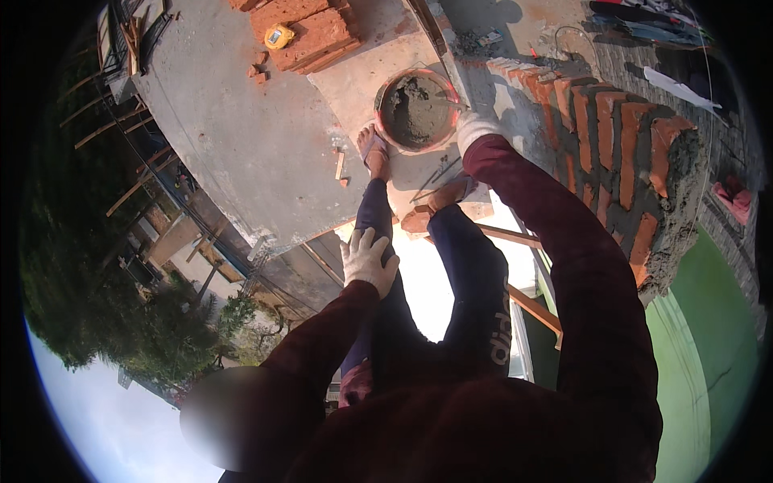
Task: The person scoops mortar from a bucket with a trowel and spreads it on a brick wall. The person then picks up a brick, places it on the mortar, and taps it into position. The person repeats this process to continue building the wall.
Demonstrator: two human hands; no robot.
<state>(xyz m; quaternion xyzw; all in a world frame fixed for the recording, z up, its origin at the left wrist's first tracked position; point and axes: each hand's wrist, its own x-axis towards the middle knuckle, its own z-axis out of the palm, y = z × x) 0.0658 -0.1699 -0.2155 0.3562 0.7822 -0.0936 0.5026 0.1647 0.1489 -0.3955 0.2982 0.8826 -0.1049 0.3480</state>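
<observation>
My left hand (369, 259), in a white glove, rests on my left leg near the knee with its fingers spread and nothing in it. At the right rim of a round bucket (382, 129), my right hand (477, 129), also gloved, is closed. From it a thin grey tool, which looks like a trowel (456, 105), reaches over the bucket; most of it is hidden by the glove. Wet grey mortar (417, 109) lies inside the bucket. To the right, several orange bricks (628, 145) are set in mortar along a wall top.
Stacked bricks (310, 40) with a yellow tape measure (279, 36) on top lie at the far left of the bucket. My feet stand by the bucket, near the concrete slab's edge (274, 241). Below lies a drop. A green wall (692, 322) descends at the right.
</observation>
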